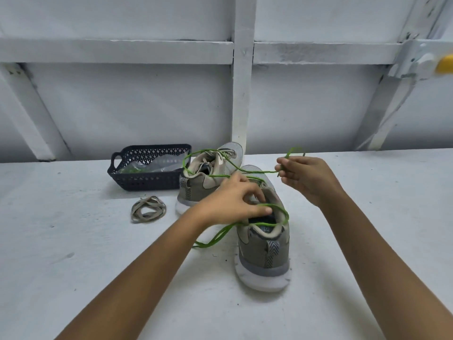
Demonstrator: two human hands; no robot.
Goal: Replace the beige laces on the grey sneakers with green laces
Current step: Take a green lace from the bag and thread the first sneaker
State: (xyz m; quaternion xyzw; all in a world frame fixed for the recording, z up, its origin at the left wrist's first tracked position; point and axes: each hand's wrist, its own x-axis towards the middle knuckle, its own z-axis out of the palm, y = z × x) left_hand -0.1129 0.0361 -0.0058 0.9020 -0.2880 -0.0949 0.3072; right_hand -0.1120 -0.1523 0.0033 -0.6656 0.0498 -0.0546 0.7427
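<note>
The near grey sneaker [266, 244] stands on the white table [73, 241], its long axis running away from the person, heel nearest and toe pointing at the wall. The left hand [232, 202] pinches the green lace [259, 172] with curled fingers at its collar. The right hand [304, 177], raised just beyond, pinches another stretch. The second sneaker [208, 177] stands behind, toe away, beside the removed beige lace [148, 209] and a dark basket [147, 182].

Wide-angle camera you wore on your head, looked forward and down, close over the near sneaker [263, 246], faced the white wall [122, 99].
</note>
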